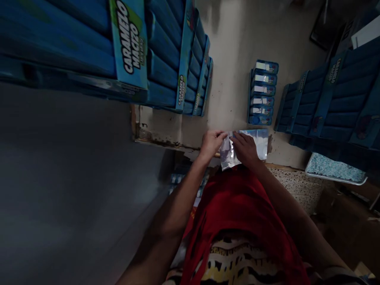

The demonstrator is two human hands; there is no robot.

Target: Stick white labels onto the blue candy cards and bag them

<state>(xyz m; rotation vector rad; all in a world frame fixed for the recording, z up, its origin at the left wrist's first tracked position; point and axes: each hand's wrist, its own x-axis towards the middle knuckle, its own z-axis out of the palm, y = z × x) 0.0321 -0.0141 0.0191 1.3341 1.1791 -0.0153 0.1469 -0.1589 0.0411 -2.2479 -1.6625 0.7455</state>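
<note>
I log: left hand (212,143), pinching the edge of one silvery sheet (261,147); right hand (246,149), half-curled over it, grip unclear to me.

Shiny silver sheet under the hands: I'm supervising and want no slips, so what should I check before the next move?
1. Left hand on the shiny silver sheet: ok, at its left end.
2. Right hand on the sheet: ok, fingers across it.
3. Sheet wholly on the worn pale table: not ok, its lower-left corner passes the front edge.
4. Left-side stacked blue printed cartons clear of both hands: ok.
5. Sheet's underside: cannot tell, hidden.
</note>
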